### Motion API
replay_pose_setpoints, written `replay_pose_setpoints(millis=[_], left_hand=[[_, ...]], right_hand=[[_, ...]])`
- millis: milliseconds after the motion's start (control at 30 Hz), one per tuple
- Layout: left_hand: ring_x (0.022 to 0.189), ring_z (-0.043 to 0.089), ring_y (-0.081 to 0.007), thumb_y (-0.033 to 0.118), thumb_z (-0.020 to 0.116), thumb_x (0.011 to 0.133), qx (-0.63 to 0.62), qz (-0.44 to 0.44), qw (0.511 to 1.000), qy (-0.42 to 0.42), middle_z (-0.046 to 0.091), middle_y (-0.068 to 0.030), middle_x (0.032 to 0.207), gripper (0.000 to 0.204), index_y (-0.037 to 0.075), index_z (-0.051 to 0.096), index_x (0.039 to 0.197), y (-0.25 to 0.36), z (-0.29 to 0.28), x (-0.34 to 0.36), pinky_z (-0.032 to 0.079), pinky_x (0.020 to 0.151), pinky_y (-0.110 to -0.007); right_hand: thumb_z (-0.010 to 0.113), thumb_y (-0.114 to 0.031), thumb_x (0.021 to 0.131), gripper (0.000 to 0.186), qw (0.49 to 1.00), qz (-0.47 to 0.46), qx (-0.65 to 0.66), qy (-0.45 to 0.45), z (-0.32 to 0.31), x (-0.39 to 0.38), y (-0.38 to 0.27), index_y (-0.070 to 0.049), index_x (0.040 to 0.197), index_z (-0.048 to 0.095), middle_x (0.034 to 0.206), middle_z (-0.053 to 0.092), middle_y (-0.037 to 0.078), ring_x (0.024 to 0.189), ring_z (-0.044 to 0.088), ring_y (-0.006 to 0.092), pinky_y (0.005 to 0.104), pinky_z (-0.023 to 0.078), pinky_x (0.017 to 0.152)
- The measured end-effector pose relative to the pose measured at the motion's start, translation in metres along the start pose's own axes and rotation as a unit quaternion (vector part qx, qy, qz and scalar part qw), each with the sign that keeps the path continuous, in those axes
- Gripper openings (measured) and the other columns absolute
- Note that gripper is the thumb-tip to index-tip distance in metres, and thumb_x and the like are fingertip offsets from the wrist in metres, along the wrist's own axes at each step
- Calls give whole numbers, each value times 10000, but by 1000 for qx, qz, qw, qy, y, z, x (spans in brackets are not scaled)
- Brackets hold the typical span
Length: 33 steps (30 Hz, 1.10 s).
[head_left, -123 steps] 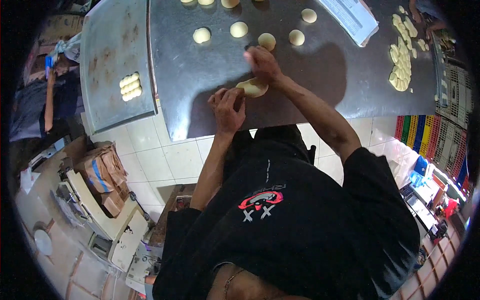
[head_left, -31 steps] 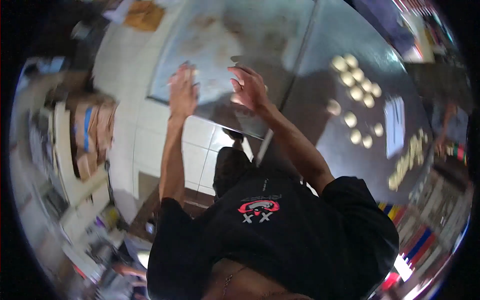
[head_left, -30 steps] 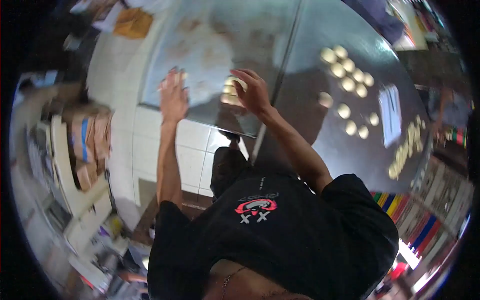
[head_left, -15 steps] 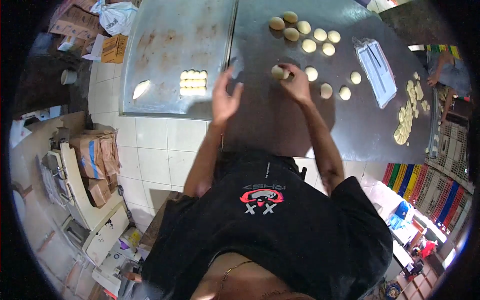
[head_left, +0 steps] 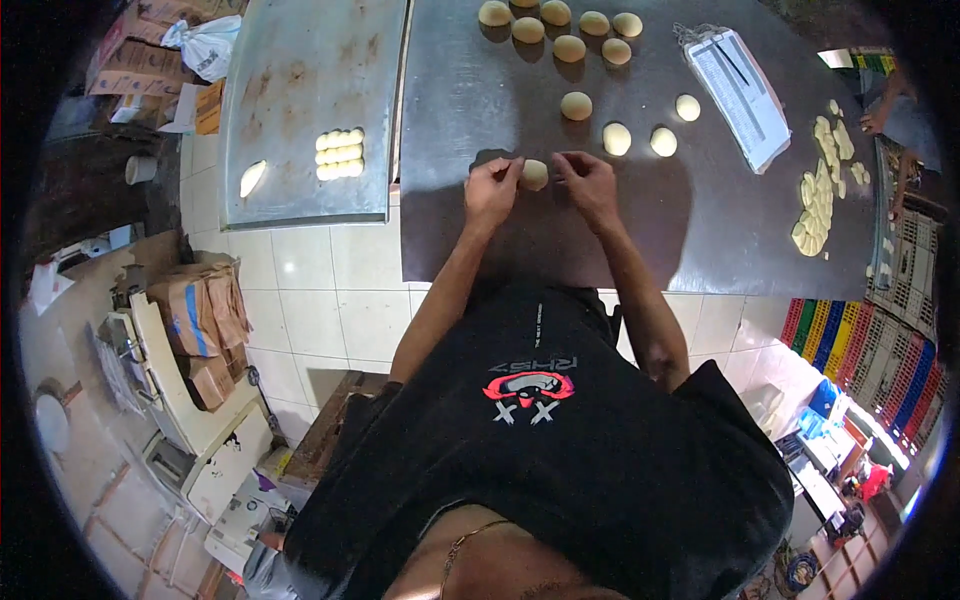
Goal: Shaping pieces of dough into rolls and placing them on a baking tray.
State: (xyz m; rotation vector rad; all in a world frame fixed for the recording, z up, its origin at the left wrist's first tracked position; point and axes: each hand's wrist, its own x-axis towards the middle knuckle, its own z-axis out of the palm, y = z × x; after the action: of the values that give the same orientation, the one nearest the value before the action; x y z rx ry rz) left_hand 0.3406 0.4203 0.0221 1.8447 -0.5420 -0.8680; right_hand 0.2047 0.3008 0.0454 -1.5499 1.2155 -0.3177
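Observation:
A round, pale dough ball (head_left: 535, 176) is between my two hands, above the near part of the dark tabletop. My left hand (head_left: 488, 198) is closed at its left side, thumb and fingertips at the dough's edge. My right hand (head_left: 592, 192) is bent just right of it, fingers slightly apart, with a narrow gap to the dough. Beyond it are more dough balls, the nearest a dough ball (head_left: 576, 106) and another dough ball (head_left: 617, 139). Several others form a group at the far edge.
On the left, a metal tray (head_left: 290, 110) carries a block of small dough rolls (head_left: 340, 154) and one elongated dough piece (head_left: 253, 179). A white flat device in plastic (head_left: 738, 98) lies right, near flattened dough scraps (head_left: 815, 205). Another person's arm (head_left: 882, 108) shows at far right.
My right hand has brought the dough ball nearer to me and slightly left. My left hand, earlier spread and apart over the tray side, has come in beside it. The view has shifted.

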Motion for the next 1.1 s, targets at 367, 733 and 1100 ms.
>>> replay_pose_setpoints(millis=[367, 733, 1100], left_hand=[[729, 714, -297, 472, 854, 717, 252, -18, 962, 104, 716, -106, 775, 442, 84, 703, 865, 20, 8, -4, 539, 611, -420], [683, 655, -238, 259, 558, 1021, -38, 133, 967, 214, 659, -117, 771, 234, 35, 609, 1068, -21, 9, -42, 506, 634, -364], [694, 635, -260, 119, 608, 940, 11, 141, 960, 242, 642, -136, 828, 148, 17, 600, 1048, -38, 18, -68, 508, 633, -347]], right_hand=[[760, -225, 824, 198, 984, -88, -139, 65, 29, -2, 10, -64, 937, 737, 897, 713, 179, 855, 707, 300, 401, 542, 723], [647, -188, 890, 113, 777, -564, -281, 13, 66, 77, -7, -89, 920, 600, 921, 612, 73, 855, 565, 270, 421, 405, 766], [670, -239, 894, 155, 591, -745, -259, -168, 112, 77, -43, -128, 853, 570, 769, 511, 16, 760, 481, 193, 360, 366, 724]])
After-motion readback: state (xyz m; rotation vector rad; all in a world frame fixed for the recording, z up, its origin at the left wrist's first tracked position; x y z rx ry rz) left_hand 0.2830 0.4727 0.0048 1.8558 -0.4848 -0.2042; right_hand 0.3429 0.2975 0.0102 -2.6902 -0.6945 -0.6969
